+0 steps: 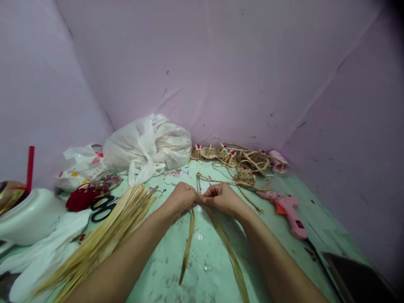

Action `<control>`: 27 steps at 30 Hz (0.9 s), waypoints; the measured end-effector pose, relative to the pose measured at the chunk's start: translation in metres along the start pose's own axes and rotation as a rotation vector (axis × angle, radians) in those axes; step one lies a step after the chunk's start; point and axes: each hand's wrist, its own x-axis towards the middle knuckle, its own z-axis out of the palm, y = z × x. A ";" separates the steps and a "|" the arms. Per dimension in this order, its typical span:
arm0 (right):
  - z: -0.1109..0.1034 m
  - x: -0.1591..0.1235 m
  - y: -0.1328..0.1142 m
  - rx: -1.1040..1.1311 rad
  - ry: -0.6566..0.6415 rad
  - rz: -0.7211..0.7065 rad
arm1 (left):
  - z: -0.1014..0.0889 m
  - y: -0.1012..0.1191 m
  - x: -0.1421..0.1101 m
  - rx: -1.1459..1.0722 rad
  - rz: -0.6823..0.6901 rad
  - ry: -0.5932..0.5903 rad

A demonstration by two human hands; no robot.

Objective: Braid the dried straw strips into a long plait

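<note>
My left hand [184, 197] and my right hand [221, 197] meet at the middle of the table, fingertips pinched close together. Between them runs a thin twisted cord [198, 181], its upper part lying beyond my fingers. Two flat strips of dried straw-like fibre trail from the hands towards me: a short strip [188, 250] under the left and a longer strip [229, 248] under the right. Each hand is closed on the fibre; the exact grip point is hidden by the fingers. Left of my left forearm lies a bundle of the same dried strips [116, 235].
Black-handled scissors [103, 209], red yarn [82, 198] and a white pot [34, 216] stand left. A white plastic bag [148, 145] rests against the back wall. Woven cord pieces with red beads [232, 156], a pink spool [279, 162] and a pink glue gun [288, 208] lie right.
</note>
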 end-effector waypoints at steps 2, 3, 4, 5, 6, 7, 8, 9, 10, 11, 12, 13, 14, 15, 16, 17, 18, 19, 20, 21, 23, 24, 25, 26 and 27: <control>-0.002 -0.002 -0.003 -0.158 0.059 -0.012 | 0.001 0.002 -0.002 -0.004 0.000 0.010; -0.002 -0.004 -0.006 -0.233 0.084 -0.023 | 0.001 0.003 -0.002 -0.013 -0.011 0.018; -0.002 -0.007 -0.010 -0.313 0.106 -0.043 | 0.002 0.003 -0.002 -0.026 -0.025 0.029; 0.000 -0.010 -0.015 -0.399 0.127 -0.073 | 0.002 0.003 -0.002 -0.037 -0.041 0.045; 0.002 -0.014 -0.021 -0.489 0.152 -0.108 | 0.001 0.003 -0.002 -0.043 -0.059 0.061; 0.006 -0.018 -0.026 -0.582 0.180 -0.140 | 0.001 0.002 -0.001 -0.048 -0.078 0.074; 0.010 -0.022 -0.032 -0.670 0.208 -0.161 | 0.001 0.001 0.001 -0.051 -0.097 0.084; 0.015 -0.027 -0.036 -0.751 0.224 -0.173 | 0.000 -0.001 0.002 -0.052 -0.114 0.091; 0.021 -0.030 -0.040 -0.817 0.219 -0.181 | 0.000 -0.002 0.003 -0.055 -0.128 0.095; 0.027 -0.033 -0.044 -0.862 0.197 -0.186 | -0.001 -0.003 0.004 -0.061 -0.132 0.097; 0.032 -0.036 -0.046 -0.890 0.168 -0.189 | -0.002 -0.005 0.005 -0.070 -0.124 0.094; 0.036 -0.038 -0.047 -0.902 0.139 -0.191 | -0.003 -0.005 0.005 -0.076 -0.106 0.087; 0.039 -0.039 -0.048 -0.901 0.119 -0.193 | -0.005 -0.006 0.005 -0.077 -0.082 0.076; 0.040 -0.040 -0.048 -0.893 0.113 -0.195 | -0.007 -0.006 0.005 -0.075 -0.056 0.058; 0.040 -0.039 -0.047 -0.880 0.113 -0.200 | -0.009 -0.006 0.004 -0.072 -0.035 0.034; 0.037 -0.038 -0.045 -0.857 0.112 -0.205 | -0.011 -0.005 0.004 -0.069 -0.023 -0.003; 0.033 -0.036 -0.043 -0.814 0.107 -0.215 | -0.014 -0.005 0.004 -0.070 -0.017 -0.043; 0.028 -0.033 -0.040 -0.743 0.104 -0.220 | -0.016 -0.005 0.004 -0.077 -0.014 -0.080; 0.022 -0.029 -0.037 -0.641 0.103 -0.217 | -0.019 -0.005 0.004 -0.087 -0.009 -0.114; 0.016 -0.025 -0.034 -0.497 0.115 -0.201 | -0.021 -0.006 0.005 -0.097 -0.003 -0.141; 0.006 -0.017 -0.030 -0.145 0.195 -0.072 | -0.023 -0.007 0.006 -0.103 0.016 -0.173; 0.003 -0.015 -0.029 0.022 0.198 0.025 | -0.024 -0.008 0.007 -0.106 0.024 -0.185; 0.002 -0.013 -0.028 0.174 0.174 0.114 | -0.025 -0.009 0.007 -0.110 0.031 -0.199; 0.002 -0.013 -0.028 0.299 0.118 0.186 | -0.025 -0.009 0.007 -0.117 0.041 -0.211; 0.004 -0.013 -0.028 0.393 0.043 0.233 | -0.025 -0.010 0.008 -0.126 0.051 -0.218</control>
